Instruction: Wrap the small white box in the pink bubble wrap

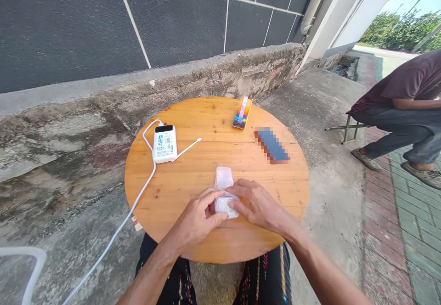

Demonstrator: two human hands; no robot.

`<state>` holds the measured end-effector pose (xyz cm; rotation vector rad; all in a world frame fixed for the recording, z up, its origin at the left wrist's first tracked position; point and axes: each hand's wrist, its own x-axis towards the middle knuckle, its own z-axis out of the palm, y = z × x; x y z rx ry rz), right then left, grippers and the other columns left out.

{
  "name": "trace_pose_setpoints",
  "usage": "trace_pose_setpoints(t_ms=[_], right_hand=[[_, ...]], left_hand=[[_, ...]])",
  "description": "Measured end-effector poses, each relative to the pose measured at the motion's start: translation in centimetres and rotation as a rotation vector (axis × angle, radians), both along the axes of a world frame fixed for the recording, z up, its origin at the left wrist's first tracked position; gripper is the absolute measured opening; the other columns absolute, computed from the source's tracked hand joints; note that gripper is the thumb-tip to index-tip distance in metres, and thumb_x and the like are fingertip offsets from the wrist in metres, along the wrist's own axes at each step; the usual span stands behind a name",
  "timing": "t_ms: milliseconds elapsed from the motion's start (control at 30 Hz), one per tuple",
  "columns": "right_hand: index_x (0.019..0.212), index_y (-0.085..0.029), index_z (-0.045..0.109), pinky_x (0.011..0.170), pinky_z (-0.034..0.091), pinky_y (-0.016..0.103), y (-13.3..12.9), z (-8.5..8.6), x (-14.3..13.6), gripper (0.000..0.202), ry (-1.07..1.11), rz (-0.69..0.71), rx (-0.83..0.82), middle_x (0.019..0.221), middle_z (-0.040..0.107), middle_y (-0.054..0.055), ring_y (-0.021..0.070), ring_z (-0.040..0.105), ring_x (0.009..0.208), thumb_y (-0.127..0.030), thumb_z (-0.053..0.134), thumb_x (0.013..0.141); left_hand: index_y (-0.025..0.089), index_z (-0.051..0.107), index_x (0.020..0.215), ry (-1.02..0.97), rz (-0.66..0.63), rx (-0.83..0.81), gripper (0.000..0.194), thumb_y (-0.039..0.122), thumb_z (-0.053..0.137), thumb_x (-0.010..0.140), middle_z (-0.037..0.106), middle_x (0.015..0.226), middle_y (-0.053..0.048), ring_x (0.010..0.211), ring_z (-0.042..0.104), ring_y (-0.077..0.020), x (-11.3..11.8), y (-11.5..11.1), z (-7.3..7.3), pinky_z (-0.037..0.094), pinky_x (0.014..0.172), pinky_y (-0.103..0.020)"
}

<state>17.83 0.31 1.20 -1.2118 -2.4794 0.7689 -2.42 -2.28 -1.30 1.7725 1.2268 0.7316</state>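
Note:
Near the front of the round wooden table (193, 176) lies a small white packet (222, 205) in translucent plastic wrap. A loose flap of the plastic wrap (223, 176) stretches away from me beyond the packet. My left hand (196, 215) grips the packet's left side, thumb along the near edge and fingers behind. From the right, my right hand (257, 204) holds the wrapped packet too, its thumb on top and its bent fingers at the fold by the flap. What lies inside the wrap is too blurred to make out.
A white power bank (165, 144) with a white cable (138, 197) lies at the table's left. An orange and blue tape dispenser (242, 113) stands at the back, beside a pixelated dark flat object (272, 145). A seated person (406, 103) is off to the right.

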Motion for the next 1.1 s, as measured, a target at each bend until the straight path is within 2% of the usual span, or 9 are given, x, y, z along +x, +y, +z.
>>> trace_pose_setpoints(t_ms=[100,167,267,400,467,600,767,967,1100], right_hand=[[0.126,-0.017,0.053,0.090,0.039,0.041,-2.4,-0.4,-0.5,0.040,-0.063,-0.050,0.162,0.117,0.060,0.012,0.0269,0.054,0.103,-0.031,0.055,0.089],[0.130,-0.016,0.048,0.091,0.038,0.045,-3.4,-1.0,-0.9,0.052,-0.115,-0.069,0.219,0.123,0.057,0.014,0.0301,0.051,0.106,-0.034,0.063,0.083],[0.124,-0.016,0.050,0.089,0.038,0.045,-3.8,-1.7,-1.5,0.049,-0.169,-0.098,0.259,0.121,0.057,0.014,0.0303,0.052,0.103,-0.029,0.066,0.080],[0.117,-0.017,0.054,0.085,0.039,0.042,-2.7,-1.7,-1.7,0.039,-0.148,-0.112,0.232,0.114,0.061,0.012,0.0278,0.054,0.099,-0.026,0.065,0.081],[0.115,-0.018,0.056,0.086,0.039,0.041,-2.3,-1.5,-1.7,0.038,-0.124,-0.116,0.200,0.112,0.062,0.010,0.0269,0.055,0.099,-0.026,0.067,0.079],[0.116,-0.019,0.055,0.087,0.040,0.038,-2.4,-1.7,-1.5,0.041,-0.067,-0.151,0.162,0.114,0.062,0.008,0.0256,0.056,0.101,-0.023,0.069,0.077],[0.118,-0.020,0.054,0.086,0.041,0.039,-3.0,-3.3,-1.2,0.044,-0.002,-0.189,0.195,0.119,0.060,0.009,0.0261,0.056,0.100,-0.022,0.069,0.077],[0.121,-0.020,0.053,0.088,0.041,0.040,-3.1,-4.0,-0.9,0.045,0.045,-0.186,0.217,0.121,0.059,0.010,0.0263,0.056,0.103,-0.024,0.070,0.079],[0.122,-0.021,0.052,0.088,0.042,0.040,-3.1,-4.4,-0.7,0.046,0.062,-0.184,0.232,0.122,0.059,0.010,0.0263,0.056,0.104,-0.024,0.070,0.079]], left_hand=[[0.025,0.062,0.115,-0.016,0.004,-0.026,0.038,0.021,0.062,0.077,0.065,0.103,0.000,0.087,0.059,-0.0164,0.1,0.1,0.0,0.046,0.079,-0.026],[0.024,0.061,0.115,-0.004,0.031,-0.042,0.040,0.019,0.062,0.075,0.065,0.097,0.000,0.083,0.059,-0.0161,0.1,0.1,-0.2,0.047,0.077,-0.026],[0.022,0.060,0.117,0.016,0.062,-0.032,0.043,0.021,0.064,0.074,0.065,0.094,-0.001,0.080,0.059,-0.0161,-0.1,-0.1,-0.6,0.047,0.075,-0.026],[0.020,0.058,0.119,-0.016,0.117,0.015,0.036,0.032,0.053,0.086,0.065,0.099,-0.004,0.077,0.059,-0.0145,-0.8,0.2,-0.4,0.048,0.071,-0.025],[0.019,0.062,0.111,-0.002,0.179,0.038,0.029,0.031,0.045,0.090,0.067,0.100,-0.005,0.079,0.060,-0.0146,-1.0,0.9,-0.2,0.047,0.072,-0.025],[0.019,0.068,0.087,0.203,0.245,0.040,0.020,0.021,0.048,0.084,0.070,0.084,-0.002,0.075,0.061,-0.0149,-0.7,3.1,-0.3,0.043,0.068,-0.024],[0.022,0.068,0.078,0.402,0.229,0.036,0.017,0.019,0.052,0.076,0.069,0.072,0.001,0.067,0.059,-0.0144,0.4,5.3,-0.6,0.036,0.058,-0.023],[0.022,0.066,0.072,0.446,0.254,0.036,0.021,0.016,0.046,0.076,0.069,0.071,0.001,0.066,0.059,-0.0142,0.7,5.6,-0.7,0.032,0.057,-0.025],[0.023,0.067,0.074,0.474,0.259,0.022,0.014,0.026,0.053,0.076,0.069,0.070,0.001,0.066,0.059,-0.0147,0.9,5.5,-0.6,0.031,0.055,-0.025]])
